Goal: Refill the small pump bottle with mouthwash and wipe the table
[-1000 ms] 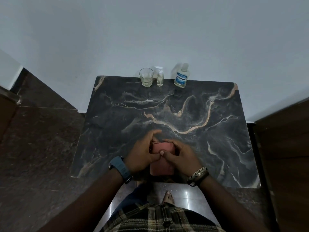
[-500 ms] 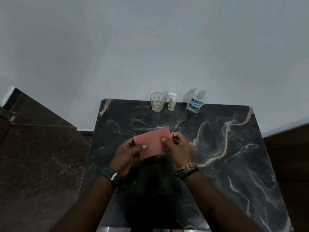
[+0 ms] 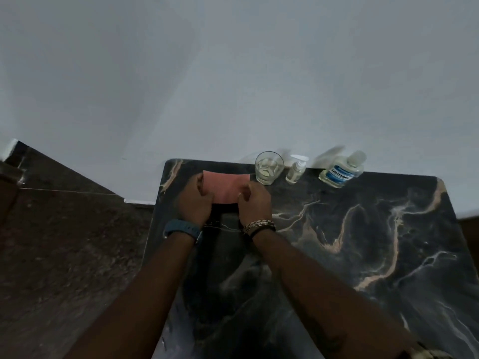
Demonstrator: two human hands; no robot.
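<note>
Both hands are on a pink cloth (image 3: 226,187) at the far left of the dark marble table (image 3: 363,242). The left hand (image 3: 195,200) has its fingers curled over the cloth's left edge and grips it; the right hand (image 3: 252,200) pinches the cloth's right edge between thumb and fingers. The cloth lies spread flat, its far edge just short of the table's far rim and the wall (image 3: 233,86).

To the right of the cloth, along the far edge, stands a clear glass (image 3: 268,168) just beside the right hand, with a little pale liquid at the bottom. Next to it is the small pump bottle (image 3: 295,172), upright; how full it is cannot be told. Further right, well apart, the mouthwash bottle (image 3: 342,171) with a blue label stands capped, its contents clear.

Bare tabletop stretches to the right and toward the near edge. Left of the table lies dark floor (image 3: 64,255).
</note>
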